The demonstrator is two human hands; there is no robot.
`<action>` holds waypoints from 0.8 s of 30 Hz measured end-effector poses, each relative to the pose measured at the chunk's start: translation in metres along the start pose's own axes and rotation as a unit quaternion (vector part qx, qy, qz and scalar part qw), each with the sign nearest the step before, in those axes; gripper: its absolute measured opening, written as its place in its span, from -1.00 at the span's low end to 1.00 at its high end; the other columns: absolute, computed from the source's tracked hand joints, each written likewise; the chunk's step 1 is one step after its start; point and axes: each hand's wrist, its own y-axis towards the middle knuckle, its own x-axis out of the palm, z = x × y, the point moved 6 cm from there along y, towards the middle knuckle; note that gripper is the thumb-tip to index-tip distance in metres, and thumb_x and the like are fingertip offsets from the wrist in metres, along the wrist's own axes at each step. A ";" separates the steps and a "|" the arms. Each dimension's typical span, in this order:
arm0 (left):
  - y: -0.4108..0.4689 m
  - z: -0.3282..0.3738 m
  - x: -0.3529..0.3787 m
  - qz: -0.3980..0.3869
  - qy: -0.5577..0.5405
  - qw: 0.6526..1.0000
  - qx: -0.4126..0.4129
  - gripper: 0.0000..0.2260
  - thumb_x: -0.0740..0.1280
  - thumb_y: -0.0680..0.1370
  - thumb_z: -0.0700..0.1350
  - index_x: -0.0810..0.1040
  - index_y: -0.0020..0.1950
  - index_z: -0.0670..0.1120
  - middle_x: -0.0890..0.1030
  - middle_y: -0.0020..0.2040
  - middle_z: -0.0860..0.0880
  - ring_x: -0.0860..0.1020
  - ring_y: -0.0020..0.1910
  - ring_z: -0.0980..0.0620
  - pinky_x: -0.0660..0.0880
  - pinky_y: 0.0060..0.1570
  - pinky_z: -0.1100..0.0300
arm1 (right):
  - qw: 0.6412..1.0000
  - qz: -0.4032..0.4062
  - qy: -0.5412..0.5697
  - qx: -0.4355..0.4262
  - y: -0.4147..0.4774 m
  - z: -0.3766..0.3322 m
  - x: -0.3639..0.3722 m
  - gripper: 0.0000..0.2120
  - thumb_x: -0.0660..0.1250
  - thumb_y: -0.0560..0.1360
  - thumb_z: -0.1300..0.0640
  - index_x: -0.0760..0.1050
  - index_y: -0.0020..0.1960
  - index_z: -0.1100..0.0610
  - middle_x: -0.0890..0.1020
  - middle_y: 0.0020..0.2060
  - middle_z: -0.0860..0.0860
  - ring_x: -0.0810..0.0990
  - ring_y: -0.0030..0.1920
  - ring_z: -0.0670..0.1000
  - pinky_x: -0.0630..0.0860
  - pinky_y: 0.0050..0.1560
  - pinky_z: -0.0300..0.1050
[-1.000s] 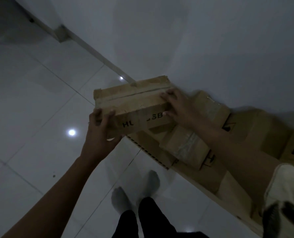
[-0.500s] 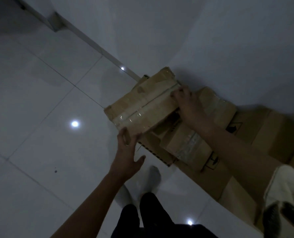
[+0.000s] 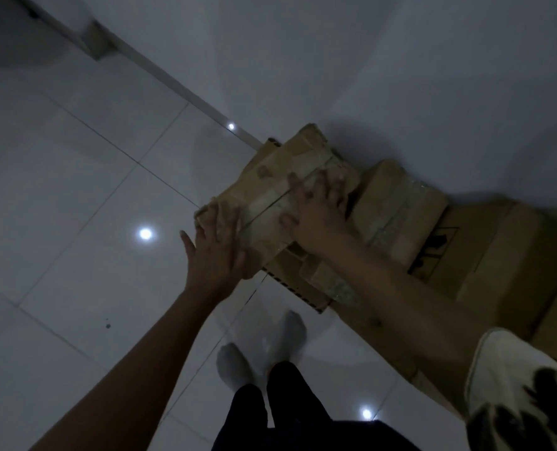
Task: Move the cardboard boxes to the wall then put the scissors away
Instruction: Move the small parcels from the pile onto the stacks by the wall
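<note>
1. Starting far left with the glossy tiled floor (image 3: 75, 190), dotted with lamp glints; probably slick under any cardboard pushed across it.
2. Pressing now with the left hand (image 3: 217, 249): fingers straight and spread, palm against the near left corner of the top box (image 3: 270, 187), gripping nothing, just steadying.
3. On to the top box itself: lying tilted on the pile, close to the wall (image 3: 400, 76), taped along its middle seam, corners scuffed. Probably light and fairly stiff, yet easy to dent. Best taken at two opposite ends with flat palms, not on the tape, which looks slippery.
4. Laying the right hand (image 3: 316, 209) flat on the right part of the lid, fingers straight and fanned, holding nothing, only pushing down.
5. Moving right to a smaller taped box (image 3: 397, 206) just beside that hand, then a row of bigger boxes (image 3: 498, 271) lined up along the foot of the wall.
6. Checking for writing: a dashed black stripe (image 3: 298, 292) along a near edge under the hands, then a black printed mark (image 3: 436, 245) further right, too blurred to read. No brand legible anywhere.
7. No sign of the scissors in view.
</note>
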 end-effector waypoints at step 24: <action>0.032 0.033 0.011 -0.142 -0.087 0.986 -0.018 0.10 0.25 0.15 0.44 -0.16 0.57 0.16 -0.01 0.52 -0.17 0.16 0.44 -0.30 0.29 0.37 -0.17 | 0.976 -0.126 -0.178 -0.017 0.012 0.049 -0.014 0.19 0.33 0.34 -0.45 -0.49 0.51 -0.08 -0.35 0.48 0.34 -0.35 0.49 0.37 -0.17 0.41 0.48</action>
